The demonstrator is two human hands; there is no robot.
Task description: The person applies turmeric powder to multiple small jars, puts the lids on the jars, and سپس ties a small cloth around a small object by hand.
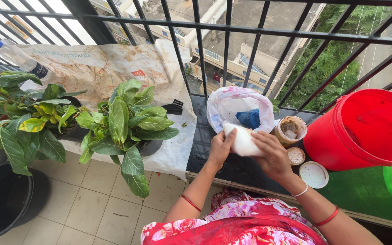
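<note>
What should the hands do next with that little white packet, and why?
Probably pull its top open. Both the left hand and the right hand grip the small white packet at once, just in front of the open white plastic bag. It looks closed and nothing is spilling from it, though its top edge is partly hidden. An open brown round tub stands right beside it.

A home balcony, high up: black railing bars [232,31] look down on rooftops [250,18] and trees [336,54] far below (several floors, by the look). Potted plants [123,118], a tiled floor [91,199] and a red bucket [364,131] crowd it.
</note>
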